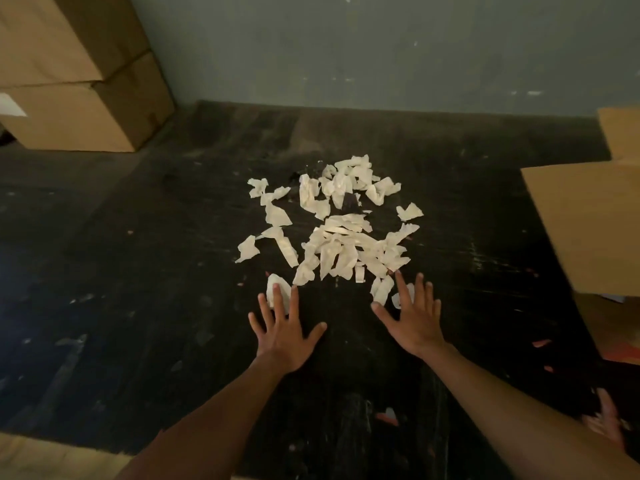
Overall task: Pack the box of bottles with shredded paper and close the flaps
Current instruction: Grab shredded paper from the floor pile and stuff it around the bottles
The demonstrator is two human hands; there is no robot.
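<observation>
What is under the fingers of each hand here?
A scrap of shredded paper lies partly under the left hand fingers, and another under the right hand fingers. Under both palms, only the dark table surrounds them; anything beneath is hidden.

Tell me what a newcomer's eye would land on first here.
First, the scattered pile of torn white paper scraps, bright against the dark scuffed tabletop at centre. Next, the two bare hands, left hand and right hand, spread open at the pile's near edge. Brown cardboard boxes are stacked far left; an open brown cardboard flap juts in at right.
</observation>
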